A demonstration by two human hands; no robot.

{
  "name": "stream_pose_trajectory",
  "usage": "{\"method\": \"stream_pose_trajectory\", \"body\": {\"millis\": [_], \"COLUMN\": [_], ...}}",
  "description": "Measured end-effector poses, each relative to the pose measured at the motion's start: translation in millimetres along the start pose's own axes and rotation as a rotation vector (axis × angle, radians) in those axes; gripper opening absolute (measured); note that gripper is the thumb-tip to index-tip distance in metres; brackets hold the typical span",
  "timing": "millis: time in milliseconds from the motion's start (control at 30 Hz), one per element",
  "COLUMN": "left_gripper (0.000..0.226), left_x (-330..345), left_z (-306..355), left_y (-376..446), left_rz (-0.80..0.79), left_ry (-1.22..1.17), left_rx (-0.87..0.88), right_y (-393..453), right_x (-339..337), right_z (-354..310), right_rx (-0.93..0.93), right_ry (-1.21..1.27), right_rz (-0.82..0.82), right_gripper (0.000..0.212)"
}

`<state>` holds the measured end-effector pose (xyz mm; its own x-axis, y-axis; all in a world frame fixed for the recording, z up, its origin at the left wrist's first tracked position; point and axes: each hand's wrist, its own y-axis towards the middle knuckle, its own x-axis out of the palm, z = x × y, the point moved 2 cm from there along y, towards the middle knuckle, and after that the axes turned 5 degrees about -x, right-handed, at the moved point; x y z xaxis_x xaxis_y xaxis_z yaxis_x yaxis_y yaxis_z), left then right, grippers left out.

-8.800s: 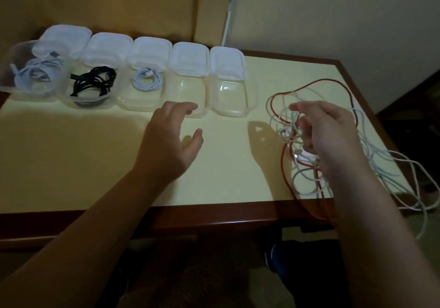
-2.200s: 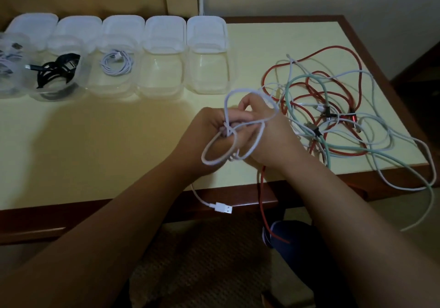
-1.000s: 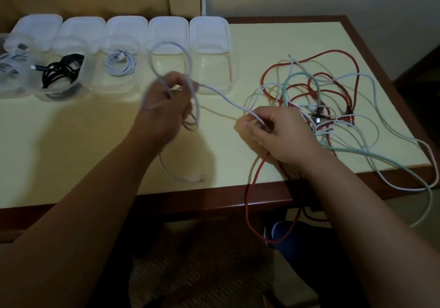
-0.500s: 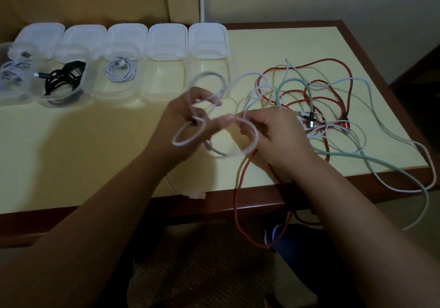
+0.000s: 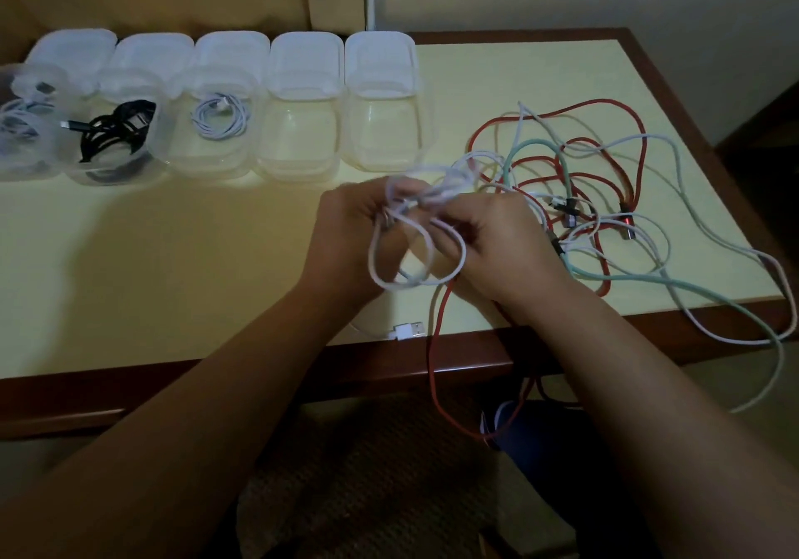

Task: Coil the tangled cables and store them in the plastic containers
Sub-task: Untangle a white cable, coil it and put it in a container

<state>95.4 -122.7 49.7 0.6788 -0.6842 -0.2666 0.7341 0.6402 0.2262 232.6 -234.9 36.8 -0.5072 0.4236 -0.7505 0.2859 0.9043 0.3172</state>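
A white cable hangs in several loops between my hands over the middle of the table. My left hand grips the loops at their top. My right hand pinches the same cable just to the right. Its USB plug lies near the front edge. A tangle of red, mint and white cables covers the right side of the table. Several clear plastic containers stand in a row at the back left; two on the right, including one, hold nothing.
Three containers on the left hold coiled cables: white, black and white. Lids lean behind the row. A red cable and pale cables hang over the table's front edge.
My hands have come close together and the white cable's loops are gathered into a tighter bundle. The USB plug has slid right along the front edge.
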Motion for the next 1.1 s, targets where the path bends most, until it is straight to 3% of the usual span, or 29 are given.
{"method": "stream_pose_trajectory", "body": {"millis": [67, 300, 367, 500, 667, 867, 1033, 1100], "left_gripper": [0.005, 0.011, 0.012, 0.014, 0.007, 0.005, 0.044, 0.096], "left_x": [-10, -65, -75, -69, -59, -63, -73, -77], "left_z": [2, -7, -9, -7, -7, -9, -11, -11], "left_y": [6, 27, 29, 21, 12, 3, -12, -20], "left_rz": [0.124, 0.314, 0.274, 0.139, 0.081, 0.029, -0.185, -0.389], "left_ry": [-0.007, -0.234, -0.275, -0.125, -0.204, -0.403, -0.229, -0.061], "left_rx": [-0.058, -0.254, -0.278, -0.24, -0.291, -0.44, -0.412, -0.365], "right_y": [-1, -6, -6, -2, 4, 6, 11, 14], "right_x": [-4, -11, -14, -9, 2, 17, 16, 14], "right_z": [0, 18, 17, 2, -23, -37, -41, -40], "right_rx": [0.036, 0.207, 0.225, 0.216, 0.056, -0.038, 0.048, 0.086], "right_ry": [-0.005, -0.05, -0.063, 0.021, 0.206, 0.363, 0.595, 0.593], "right_rz": [0.023, -0.028, -0.009, 0.048, -0.125, -0.162, 0.013, 0.127], "right_gripper": [0.02, 0.02, 0.021, 0.027, 0.055, 0.027, 0.01, 0.011]}}
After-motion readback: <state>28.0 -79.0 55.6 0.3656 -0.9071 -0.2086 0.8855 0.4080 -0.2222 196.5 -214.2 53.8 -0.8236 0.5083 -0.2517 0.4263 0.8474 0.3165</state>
